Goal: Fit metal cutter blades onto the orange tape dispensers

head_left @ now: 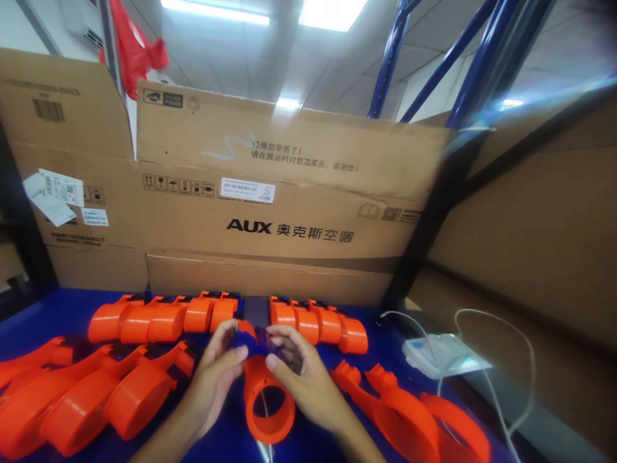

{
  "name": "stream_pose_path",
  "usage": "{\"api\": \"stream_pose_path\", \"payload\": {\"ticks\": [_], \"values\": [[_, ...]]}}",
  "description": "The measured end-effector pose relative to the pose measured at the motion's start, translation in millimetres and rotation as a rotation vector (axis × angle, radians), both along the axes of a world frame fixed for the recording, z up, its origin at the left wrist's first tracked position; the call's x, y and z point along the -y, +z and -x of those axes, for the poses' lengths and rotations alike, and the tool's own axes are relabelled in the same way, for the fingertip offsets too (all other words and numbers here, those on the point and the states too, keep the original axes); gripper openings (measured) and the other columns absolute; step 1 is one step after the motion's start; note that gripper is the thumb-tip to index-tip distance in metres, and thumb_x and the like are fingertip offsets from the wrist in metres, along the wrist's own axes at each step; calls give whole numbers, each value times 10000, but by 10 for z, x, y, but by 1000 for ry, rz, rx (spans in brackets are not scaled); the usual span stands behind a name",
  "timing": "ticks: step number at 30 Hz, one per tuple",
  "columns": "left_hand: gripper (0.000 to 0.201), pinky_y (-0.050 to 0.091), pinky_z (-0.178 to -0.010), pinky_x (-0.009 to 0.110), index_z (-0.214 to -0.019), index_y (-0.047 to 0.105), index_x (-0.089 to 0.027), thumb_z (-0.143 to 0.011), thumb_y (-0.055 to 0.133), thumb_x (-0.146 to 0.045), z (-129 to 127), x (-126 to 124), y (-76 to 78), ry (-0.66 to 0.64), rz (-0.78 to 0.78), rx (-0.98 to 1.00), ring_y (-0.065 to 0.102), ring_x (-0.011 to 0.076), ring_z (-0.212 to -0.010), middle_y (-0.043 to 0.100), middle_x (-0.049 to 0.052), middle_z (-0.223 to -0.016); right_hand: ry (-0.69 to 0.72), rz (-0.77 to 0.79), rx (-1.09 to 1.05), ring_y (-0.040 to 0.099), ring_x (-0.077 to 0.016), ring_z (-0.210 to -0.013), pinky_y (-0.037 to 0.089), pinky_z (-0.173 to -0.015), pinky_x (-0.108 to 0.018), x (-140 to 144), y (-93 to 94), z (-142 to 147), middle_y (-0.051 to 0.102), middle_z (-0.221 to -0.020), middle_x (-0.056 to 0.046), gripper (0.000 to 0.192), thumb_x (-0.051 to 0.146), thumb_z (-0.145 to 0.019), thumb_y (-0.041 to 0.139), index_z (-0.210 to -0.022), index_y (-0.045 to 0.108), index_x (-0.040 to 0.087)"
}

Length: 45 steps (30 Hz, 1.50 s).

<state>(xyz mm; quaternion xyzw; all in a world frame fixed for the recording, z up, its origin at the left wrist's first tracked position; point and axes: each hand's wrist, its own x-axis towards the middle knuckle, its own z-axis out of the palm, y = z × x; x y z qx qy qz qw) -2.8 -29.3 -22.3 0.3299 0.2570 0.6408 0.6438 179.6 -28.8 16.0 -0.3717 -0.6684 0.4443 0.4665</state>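
In front of me an orange tape dispenser [258,376] hangs between my two hands, its round ring pointing down toward me. My left hand [216,370] grips its upper end from the left, thumb and fingers closed. From the right, my right hand [306,373] pinches the same end, with the thumb near the top of the ring. A small dark, bluish piece [263,337] shows between the fingertips; its exact shape is blurred. Behind the hands lies a flat dark grey object [257,310], partly covered by them.
Orange dispensers with dark ends stand in rows at back left [166,321], back right [306,323] and front left [139,402]. Orange bodies [405,418] lie front right. A clear plastic case [446,355] and white cable [533,366] sit right. Cardboard [193,222] walls the blue surface [308,444].
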Motion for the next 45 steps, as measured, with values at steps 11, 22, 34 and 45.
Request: {"api": "stream_pose_path", "payload": {"ticks": [11, 22, 34, 45], "values": [[562, 398, -1101, 431, -1247, 643, -303, -715, 826, -319, 28, 25, 69, 125, -102, -161, 510, 352, -1330, 647, 58, -1363, -161, -447, 344, 612, -304, -1221, 478, -1065, -490, 27, -29, -25, 639, -1344, -106, 599, 367, -838, 762, -1392, 552, 280], [441, 400, -1100, 442, -1161, 558, -304, -792, 793, -247, 34, 69, 130, 213, -265, -404, 609, 309, -1250, 702, 67, -1288, -207, -830, 569, 601, -315, -1178, 506, -992, -535, -3, -111, -55, 608, -1306, -134, 615, 386, -850, 763, -1419, 542, 305], [412, 433, -1066, 450, -1080, 614, -296, -734, 836, -260, 29, 50, 138, 286, -196, -426, 650, 329, -1175, 739, 61, -1206, -214, -808, 554, 615, -328, -1164, 517, -983, -525, 20, -86, -36, 621, -1303, -129, 674, 407, -842, 767, -1458, 504, 330], [430, 450, -1054, 444, -1139, 585, -295, -773, 807, -266, 37, 30, 95, 242, -191, -430, 662, 313, -1154, 735, 58, -1194, -197, -808, 560, 618, -309, -1148, 524, -969, -502, 13, -90, -46, 622, -1285, -121, 667, 382, -843, 772, -1454, 508, 340]]}}
